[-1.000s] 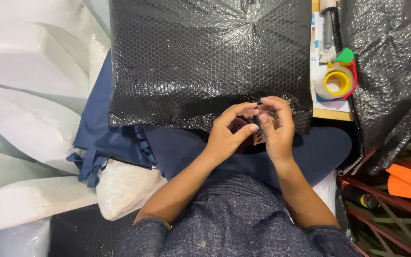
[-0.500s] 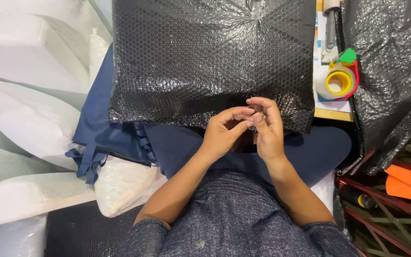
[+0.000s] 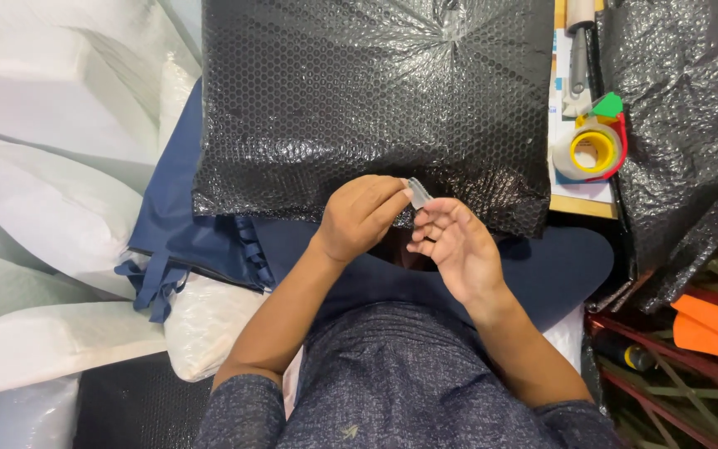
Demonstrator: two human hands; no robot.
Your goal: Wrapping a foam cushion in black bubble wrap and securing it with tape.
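Observation:
My left hand [image 3: 359,218] pinches a small grey piece, likely tape [image 3: 418,192], between thumb and fingertips at the near edge of a big parcel wrapped in black bubble wrap [image 3: 376,100]. My right hand [image 3: 457,249] is just right of it, fingers spread, its fingertips close to the grey piece. Both hands hover over my lap, in front of the parcel.
A tape dispenser with a yellow-cored roll [image 3: 593,148] lies on a board to the right. More black bubble wrap [image 3: 679,141] hangs at far right. Navy fabric [image 3: 184,224] and white bags [image 3: 51,199] lie on the left. Orange pieces [image 3: 712,324] sit at lower right.
My hands were clasped together at the parcel's edge. They have now come apart: the left holds the grey piece up, the right has opened and dropped slightly.

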